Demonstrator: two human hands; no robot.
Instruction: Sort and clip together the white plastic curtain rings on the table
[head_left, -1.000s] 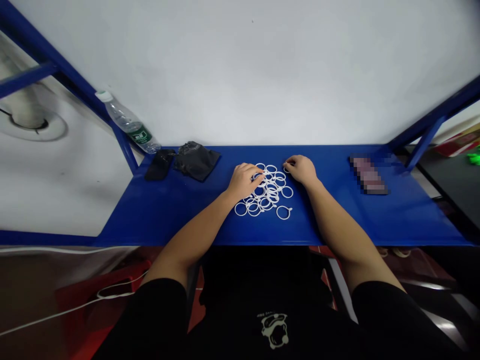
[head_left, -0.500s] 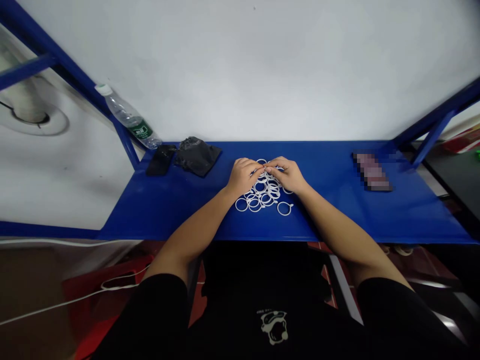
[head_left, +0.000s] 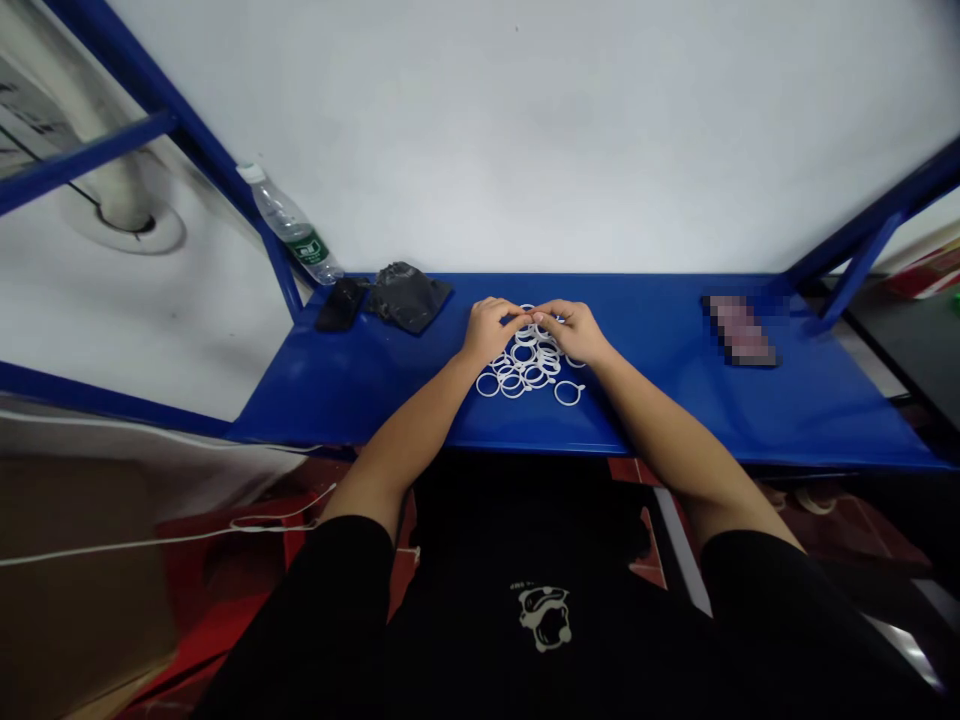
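White plastic curtain rings (head_left: 568, 393), each with a small eyelet, lie in a loose pile on the blue table (head_left: 360, 385). Over the far part of the pile, my left hand (head_left: 493, 328) and my right hand (head_left: 571, 330) meet at the fingertips. Both are closed in a pinch on what looks like one white curtain ring (head_left: 527, 307), whose curve shows just beyond the fingers. My fingers cover most of it. Several rings overlap below my hands, and one lies apart near the right wrist.
At the back left, a black phone-like object (head_left: 341, 305) and a dark drawstring pouch (head_left: 410, 298) lie near a plastic bottle (head_left: 292, 225) leaning at the blue frame. A blurred-out flat object (head_left: 742, 330) lies on the right. A red stool (head_left: 225, 570) stands below left.
My view has shifted a little, so the table sits higher in the picture. Both hands keep their pinch at the same place over the rings, with only slight finger movement.
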